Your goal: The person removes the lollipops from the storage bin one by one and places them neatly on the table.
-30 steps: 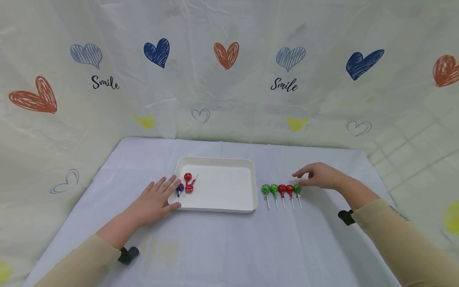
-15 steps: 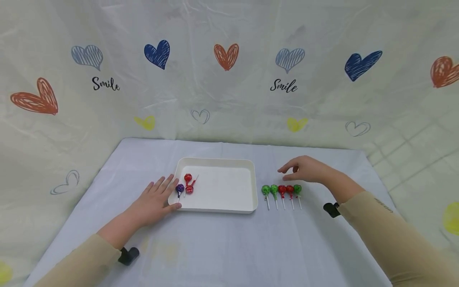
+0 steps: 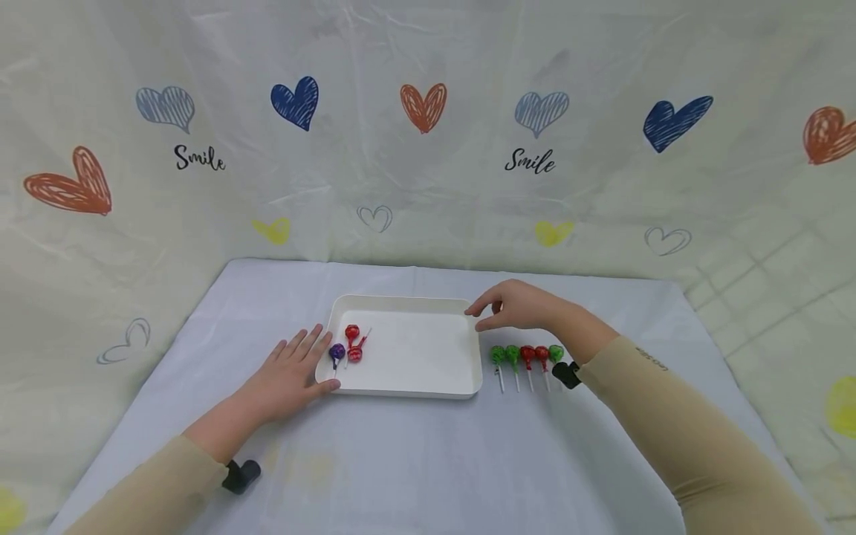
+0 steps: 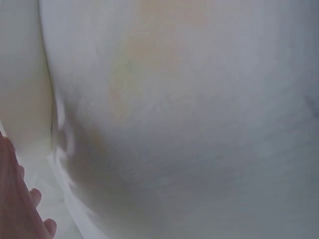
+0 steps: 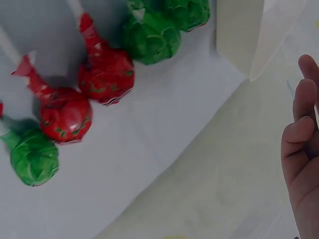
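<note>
My left hand (image 3: 284, 379) lies with spread fingers on the left edge of a shallow white tray (image 3: 408, 394). Inside the tray, close to those fingertips, are a purple lollipop (image 3: 336, 352) and two red lollipops, one red lollipop (image 3: 352, 331) lying behind the other. My right hand (image 3: 518, 305) hovers near the tray's far right corner, fingers loosely bent, and I see nothing between them. To the right of the tray is a row of green and red lollipops (image 3: 527, 355), sticks toward me. The right wrist view shows a red lollipop (image 5: 106, 77) and a green lollipop (image 5: 35, 158) up close.
A white cloth (image 3: 414, 461) covers the table, with a faint yellowish stain left of centre. Behind the table hangs a pale curtain (image 3: 461, 178) printed with hearts and the word Smile. A small black device (image 3: 241, 476) sits at the left cuff.
My right hand has moved left from the right end of the lollipop row to the tray's far right corner. The left hand and the lollipops stay put.
</note>
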{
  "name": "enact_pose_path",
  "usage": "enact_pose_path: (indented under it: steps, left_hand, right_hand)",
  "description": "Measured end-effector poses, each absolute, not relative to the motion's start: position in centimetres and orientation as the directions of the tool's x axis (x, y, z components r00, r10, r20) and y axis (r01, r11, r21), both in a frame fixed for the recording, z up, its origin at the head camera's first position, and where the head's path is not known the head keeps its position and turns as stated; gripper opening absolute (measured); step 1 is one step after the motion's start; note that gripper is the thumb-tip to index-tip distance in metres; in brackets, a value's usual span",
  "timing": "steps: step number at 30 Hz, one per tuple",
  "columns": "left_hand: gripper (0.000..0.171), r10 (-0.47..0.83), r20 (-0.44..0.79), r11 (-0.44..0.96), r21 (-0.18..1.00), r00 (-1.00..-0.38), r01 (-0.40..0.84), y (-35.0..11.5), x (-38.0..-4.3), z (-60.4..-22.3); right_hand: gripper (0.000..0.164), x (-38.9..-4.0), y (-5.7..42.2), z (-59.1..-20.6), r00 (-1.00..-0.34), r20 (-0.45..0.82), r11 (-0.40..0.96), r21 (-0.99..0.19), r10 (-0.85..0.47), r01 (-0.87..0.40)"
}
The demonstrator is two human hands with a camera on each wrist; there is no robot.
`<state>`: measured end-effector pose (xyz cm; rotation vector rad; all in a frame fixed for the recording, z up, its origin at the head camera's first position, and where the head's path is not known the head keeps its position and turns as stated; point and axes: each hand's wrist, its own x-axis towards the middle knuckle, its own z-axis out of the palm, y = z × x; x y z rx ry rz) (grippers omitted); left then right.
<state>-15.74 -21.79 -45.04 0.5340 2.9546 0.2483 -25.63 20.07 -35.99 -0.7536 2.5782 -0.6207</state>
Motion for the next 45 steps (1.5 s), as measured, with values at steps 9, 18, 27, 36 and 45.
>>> enact_pose_path:
  steps: [9,18,27,36,45]
  left_hand:
    - [0.096,0.353,-0.107,0.925,0.188,-0.93,0.329,-21.8,-15.8,-45.0]
    - [0.098,0.361,-0.1,0.922,0.188,-0.927,0.339,-21.9,-15.7,-44.8]
    - [0.1,0.345,-0.126,0.929,0.188,-0.93,0.319,-22.0,-16.2,-45.5]
    - [0.098,0.34,-0.128,0.933,0.172,-0.932,0.317,-22.2,-16.3,-45.6]
    - [0.097,0.362,-0.109,0.924,0.17,-0.926,0.342,-22.4,-16.2,-45.6]
  right_hand:
    - [0.029,-26.7,15.3,-36.1,-0.741,-0.276,0.746,-0.512,-0.612,-0.426]
    - [0.032,-27.5,10.0,-36.7,-0.648,-0.304,0.703,-0.458,-0.699,-0.544]
    - [0.032,-27.9,5.3,-37.9,-0.605,-0.326,0.685,-0.395,-0.727,-0.611]
    - [0.033,-27.1,1.6,-39.2,-0.562,-0.346,0.658,-0.329,-0.751,-0.677]
    - [0.029,-26.4,-0.7,-39.9,-0.503,-0.29,0.568,-0.221,-0.814,-0.793]
